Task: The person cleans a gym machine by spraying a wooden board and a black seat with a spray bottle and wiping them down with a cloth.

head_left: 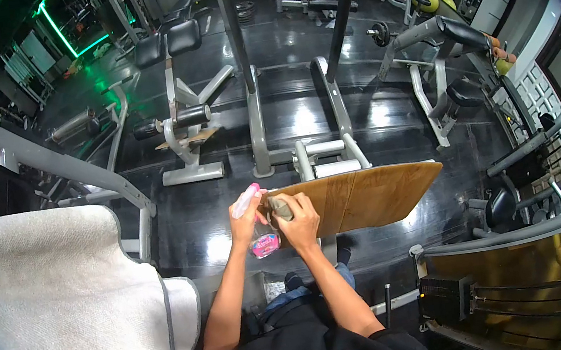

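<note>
My left hand [246,216] is wrapped round the neck of a clear spray bottle [265,243] with a pink and white trigger head and a pink label. Close beside it, my right hand [298,218] grips a crumpled grey-green cloth [281,208]. Both hands are near the left end of a brown wooden board [368,197], which extends to the right. Whether my right fingers touch the board is hard to tell.
A large white towel [62,296] hangs at the left. Grey metal frames [257,128] stand ahead, with a padded bench [183,37] beyond. At the lower right is a machine with a curved rail [515,236]. My feet are on the dark floor below.
</note>
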A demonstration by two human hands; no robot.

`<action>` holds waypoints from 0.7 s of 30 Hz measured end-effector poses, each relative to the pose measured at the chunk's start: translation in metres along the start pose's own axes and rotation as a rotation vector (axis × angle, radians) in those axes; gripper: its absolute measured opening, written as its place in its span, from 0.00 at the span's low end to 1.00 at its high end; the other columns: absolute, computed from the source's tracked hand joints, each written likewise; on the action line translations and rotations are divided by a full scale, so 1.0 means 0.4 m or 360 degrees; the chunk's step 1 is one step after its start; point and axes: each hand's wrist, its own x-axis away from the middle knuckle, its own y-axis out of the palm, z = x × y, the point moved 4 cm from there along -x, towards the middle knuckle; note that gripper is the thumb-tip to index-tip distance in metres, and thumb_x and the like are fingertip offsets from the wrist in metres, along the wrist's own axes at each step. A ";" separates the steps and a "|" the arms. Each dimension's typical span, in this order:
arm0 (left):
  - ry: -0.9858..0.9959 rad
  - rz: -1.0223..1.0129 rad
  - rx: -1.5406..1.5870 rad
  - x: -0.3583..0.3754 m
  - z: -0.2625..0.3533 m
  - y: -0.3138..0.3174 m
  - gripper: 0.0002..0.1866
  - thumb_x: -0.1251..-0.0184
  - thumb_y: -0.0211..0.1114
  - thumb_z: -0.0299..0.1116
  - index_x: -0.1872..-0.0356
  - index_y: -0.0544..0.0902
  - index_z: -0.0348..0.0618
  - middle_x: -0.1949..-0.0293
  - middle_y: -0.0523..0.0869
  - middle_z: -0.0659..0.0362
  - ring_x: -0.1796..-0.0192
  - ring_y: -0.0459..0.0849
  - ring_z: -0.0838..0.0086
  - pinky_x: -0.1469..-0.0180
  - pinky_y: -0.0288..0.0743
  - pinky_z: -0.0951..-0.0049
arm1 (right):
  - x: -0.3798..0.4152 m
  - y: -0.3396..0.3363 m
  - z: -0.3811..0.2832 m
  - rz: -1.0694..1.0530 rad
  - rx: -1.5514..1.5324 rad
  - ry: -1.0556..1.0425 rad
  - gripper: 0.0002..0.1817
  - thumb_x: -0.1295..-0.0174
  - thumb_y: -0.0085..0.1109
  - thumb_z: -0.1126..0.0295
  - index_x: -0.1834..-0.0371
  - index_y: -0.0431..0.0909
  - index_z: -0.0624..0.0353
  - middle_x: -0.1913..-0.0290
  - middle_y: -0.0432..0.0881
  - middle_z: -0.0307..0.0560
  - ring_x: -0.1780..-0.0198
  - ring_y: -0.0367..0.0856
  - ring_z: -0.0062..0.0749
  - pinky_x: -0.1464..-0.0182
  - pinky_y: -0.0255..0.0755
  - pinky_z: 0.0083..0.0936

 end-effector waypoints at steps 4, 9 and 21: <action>-0.0012 -0.0047 -0.0046 -0.002 -0.010 -0.011 0.15 0.28 0.63 0.35 0.50 0.84 0.34 0.53 0.88 0.57 0.81 0.78 0.82 0.78 0.70 0.80 | -0.005 -0.041 0.029 -0.0064 0.0126 -0.0016 0.19 0.55 0.74 0.67 0.57 0.85 0.44 0.63 0.78 0.38 0.57 0.79 0.39 0.58 0.76 0.37; 0.0130 -0.0168 -0.0050 0.001 -0.015 -0.025 0.14 0.29 0.62 0.33 0.51 0.84 0.33 0.54 0.87 0.57 0.81 0.78 0.82 0.77 0.71 0.81 | -0.042 -0.167 0.089 0.0240 0.0149 0.0167 0.16 0.55 0.72 0.71 0.59 0.84 0.50 0.64 0.79 0.43 0.60 0.81 0.44 0.57 0.76 0.38; 0.0346 -0.0180 -0.0114 0.009 -0.001 -0.011 0.13 0.29 0.61 0.28 0.51 0.83 0.31 0.53 0.86 0.56 0.79 0.78 0.81 0.75 0.73 0.79 | -0.011 -0.021 -0.001 0.0039 0.0014 -0.0007 0.19 0.55 0.74 0.67 0.56 0.84 0.47 0.62 0.78 0.41 0.58 0.80 0.40 0.59 0.75 0.38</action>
